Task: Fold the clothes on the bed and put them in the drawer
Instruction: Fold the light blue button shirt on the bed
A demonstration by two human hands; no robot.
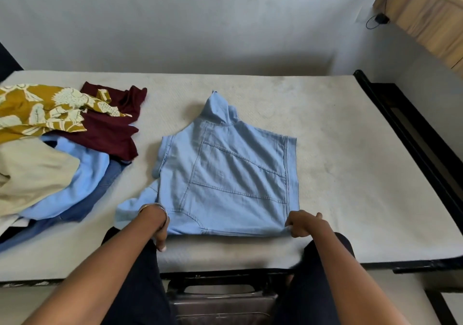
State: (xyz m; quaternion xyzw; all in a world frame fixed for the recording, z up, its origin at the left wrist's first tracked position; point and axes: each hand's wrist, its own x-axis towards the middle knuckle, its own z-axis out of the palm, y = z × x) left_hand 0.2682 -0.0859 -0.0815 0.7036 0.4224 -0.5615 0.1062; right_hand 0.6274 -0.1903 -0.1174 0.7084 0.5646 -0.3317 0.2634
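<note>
A light blue denim garment (pixel 233 174) lies partly folded at the middle of the bed (pixel 338 149), its near hem held at both corners. The right hand (pixel 304 224) at 5 o'clock pinches the hem with curled fingers; the left hand (pixel 159 227) at 7 o'clock curls over the other corner, its fingertips hidden. At 9 o'clock sits a pile of clothes (pixel 62 144), well apart.
</note>
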